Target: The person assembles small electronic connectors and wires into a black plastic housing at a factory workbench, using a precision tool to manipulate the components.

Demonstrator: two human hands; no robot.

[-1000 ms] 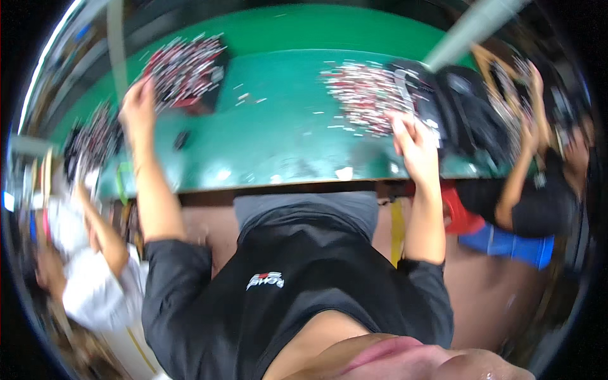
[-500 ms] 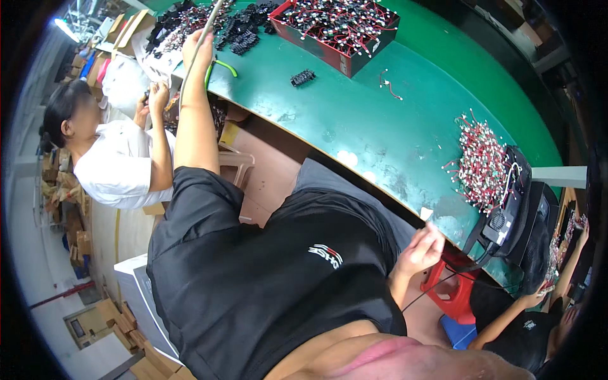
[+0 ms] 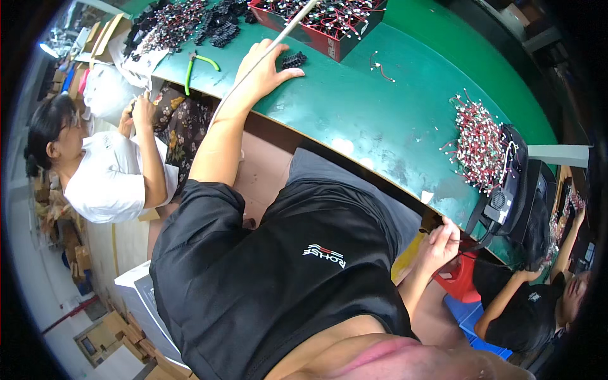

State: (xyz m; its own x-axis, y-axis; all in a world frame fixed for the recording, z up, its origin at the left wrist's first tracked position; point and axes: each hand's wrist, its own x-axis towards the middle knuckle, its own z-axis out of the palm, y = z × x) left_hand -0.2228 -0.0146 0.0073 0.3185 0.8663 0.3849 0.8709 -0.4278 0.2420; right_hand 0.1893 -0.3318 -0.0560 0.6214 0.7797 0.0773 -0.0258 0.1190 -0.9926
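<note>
My left hand [image 3: 261,73] rests on the green table, fingers stretched forward and thumb spread out. Just beyond it lies a small black ribbed plastic piece [image 3: 294,60], close to the fingers; whether they touch it I cannot tell. A pale cord [image 3: 269,50] runs across that hand and forearm. My right hand [image 3: 440,244] is at the table's near edge with its fingers curled closed; anything inside them is hidden. Near it, a small white scrap [image 3: 427,197] lies on the table edge. Green-handled cutting pliers [image 3: 190,75] lie left of my left hand.
A red and black box [image 3: 329,43] full of wired connectors stands at the back. Piles of black parts [image 3: 221,25] lie at far left. A heap of red-wired connectors [image 3: 478,149] sits beside a black bag [image 3: 519,190]. People sit on both sides.
My left hand has come right and nearer, from the far left down to the table beside the black piece. My right hand has shifted slightly right, its fingers still curled.
</note>
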